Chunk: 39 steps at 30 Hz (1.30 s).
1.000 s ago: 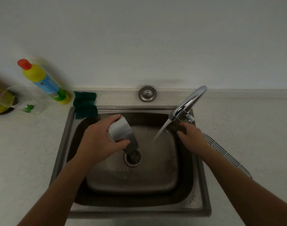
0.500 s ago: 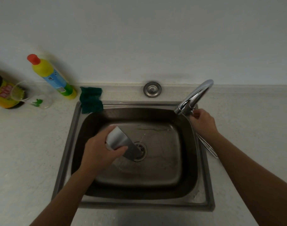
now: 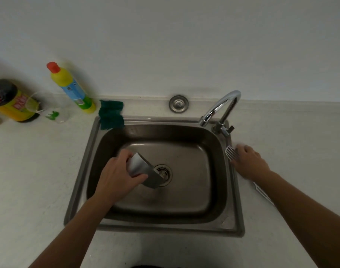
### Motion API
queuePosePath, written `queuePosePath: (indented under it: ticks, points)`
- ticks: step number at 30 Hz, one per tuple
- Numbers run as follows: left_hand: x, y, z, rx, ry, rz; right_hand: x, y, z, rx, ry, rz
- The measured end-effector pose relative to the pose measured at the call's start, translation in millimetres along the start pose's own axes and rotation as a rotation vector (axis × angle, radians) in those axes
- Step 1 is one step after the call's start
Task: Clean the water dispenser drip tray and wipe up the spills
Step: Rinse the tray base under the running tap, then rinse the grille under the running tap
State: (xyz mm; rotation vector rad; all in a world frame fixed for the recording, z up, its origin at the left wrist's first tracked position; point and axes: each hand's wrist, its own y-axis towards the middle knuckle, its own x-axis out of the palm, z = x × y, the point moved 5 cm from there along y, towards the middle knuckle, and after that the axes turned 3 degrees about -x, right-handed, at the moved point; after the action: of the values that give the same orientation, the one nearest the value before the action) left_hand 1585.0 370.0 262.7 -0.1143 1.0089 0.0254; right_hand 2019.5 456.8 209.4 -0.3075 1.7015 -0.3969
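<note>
My left hand [image 3: 117,176] grips a grey drip tray [image 3: 144,171], tilted end-down over the drain [image 3: 163,174] inside the steel sink [image 3: 82,167]. My right hand [image 3: 249,161] lies on the white slotted grille [image 3: 230,152] on the counter just right of the sink, fingers spread over its far end. The rest of the grille runs under my right forearm. The chrome tap [image 3: 221,107] stands at the sink's back right corner with no water running.
A green scouring cloth [image 3: 111,115] hangs over the sink's back left corner. A yellow bottle with a red cap [image 3: 72,89], a clear glass [image 3: 55,113] and a dark-lidded yellow jar [image 3: 10,101] stand at the left. A round metal plug [image 3: 178,103] sits by the wall.
The water has stopped. My right hand left the tap handle and came down onto the white grille. My left hand lowered the tray toward the drain.
</note>
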Motion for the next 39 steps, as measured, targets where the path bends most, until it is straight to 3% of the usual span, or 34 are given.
queuePosePath:
  ticks: [7, 10, 14, 18, 22, 29, 35, 39]
  points:
    - [-30.7, -31.7, 2.7, -0.043, -0.103, 0.128, -9.7, -9.8, -12.0, -0.095, -0.086, 0.153]
    - [-49.5, -48.9, -8.7, -0.101, -0.148, 0.231, -18.8, -20.1, -41.0, -0.191, -0.045, 0.117]
    - [-73.1, -72.3, -39.8, -0.183, -0.261, 0.355, -38.1, -45.0, -101.4, -0.364, 0.11, 0.094]
    - [-93.6, -95.2, -83.6, -0.297, -0.391, 0.5, -68.1, -69.9, -154.9, -0.473, 0.435, 0.221]
    - [-114.3, -103.8, -124.4, -0.396, -0.49, 0.653, -70.1, -75.1, -173.3, -0.376, 0.746, 0.28]
    - [-117.2, -95.1, -193.6, -0.517, -0.617, 0.81, 7.9, -77.7, -187.7, 0.091, 1.37, -0.06]
    - [-90.1, -86.3, -254.5, -0.607, -0.495, 0.686, 38.7, -88.6, -210.6, 0.263, 1.569, -0.154]
    - [-77.8, -84.8, -286.6, -0.703, -0.159, 0.517, 44.9, -92.6, -211.4, 0.239, 1.574, -0.178]
